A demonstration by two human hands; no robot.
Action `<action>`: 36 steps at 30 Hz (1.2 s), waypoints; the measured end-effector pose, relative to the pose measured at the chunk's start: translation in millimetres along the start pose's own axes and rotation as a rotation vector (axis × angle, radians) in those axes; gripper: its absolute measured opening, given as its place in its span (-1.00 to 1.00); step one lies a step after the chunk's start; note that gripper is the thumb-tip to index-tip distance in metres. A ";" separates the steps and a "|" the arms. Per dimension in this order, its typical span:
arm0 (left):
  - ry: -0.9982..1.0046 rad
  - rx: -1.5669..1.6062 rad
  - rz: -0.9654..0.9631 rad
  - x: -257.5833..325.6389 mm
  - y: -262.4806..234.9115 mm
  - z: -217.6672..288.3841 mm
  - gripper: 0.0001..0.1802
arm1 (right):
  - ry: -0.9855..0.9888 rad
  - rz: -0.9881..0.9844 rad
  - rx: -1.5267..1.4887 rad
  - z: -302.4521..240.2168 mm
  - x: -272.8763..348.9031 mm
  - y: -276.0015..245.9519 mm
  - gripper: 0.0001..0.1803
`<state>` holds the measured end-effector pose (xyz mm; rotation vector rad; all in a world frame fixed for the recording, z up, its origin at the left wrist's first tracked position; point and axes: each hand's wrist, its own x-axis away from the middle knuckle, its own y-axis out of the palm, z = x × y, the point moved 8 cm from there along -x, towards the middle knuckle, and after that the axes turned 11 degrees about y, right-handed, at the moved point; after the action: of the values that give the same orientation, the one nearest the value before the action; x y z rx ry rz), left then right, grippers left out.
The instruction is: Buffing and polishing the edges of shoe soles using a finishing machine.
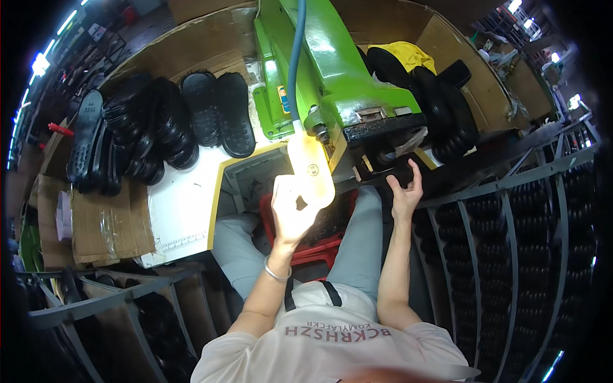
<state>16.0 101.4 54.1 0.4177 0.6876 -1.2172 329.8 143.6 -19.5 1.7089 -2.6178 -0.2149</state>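
Note:
My left hand is raised in the glare at the lower end of a bright lamp head on a blue-grey flexible neck. Its fingers curl together, with a small dark gap by the thumb. The lamp head covers the fingertips, so whatever they hold is hidden. To its right, my right hand is bare, thumb and forefinger spread apart. It is just below the black lower front part of a green machine.
Black shoe soles lie in piles on the white tabletop at left. More soles and a yellow cloth are right of the machine. Metal racks full of black pieces flank me. A red crate sits between my legs.

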 end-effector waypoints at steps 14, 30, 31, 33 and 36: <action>-0.395 0.334 0.107 33.5 -107.4 -37.0 -0.78 | -0.182 -0.229 0.021 -50.8 50.7 60.1 -0.29; 0.095 -0.595 -0.318 -2.7 -78.4 15.2 -0.62 | -0.417 -0.159 0.095 -65.6 79.0 88.9 -0.32; 0.139 -0.572 -0.292 -7.4 -70.3 21.9 -0.60 | -0.417 -0.138 0.097 -70.4 75.4 78.6 -0.31; 0.198 -0.507 -0.240 -16.0 -50.9 35.6 -0.54 | -0.379 -0.092 0.064 -65.6 62.0 50.9 -0.29; 0.269 -0.438 -0.143 -17.3 -19.0 42.2 -0.56 | -0.214 0.001 0.023 -56.6 39.8 16.5 -0.32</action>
<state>5.6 81.1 98.0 0.1668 1.2031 -1.1136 303.3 107.6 35.8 1.7848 -2.7778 -0.3891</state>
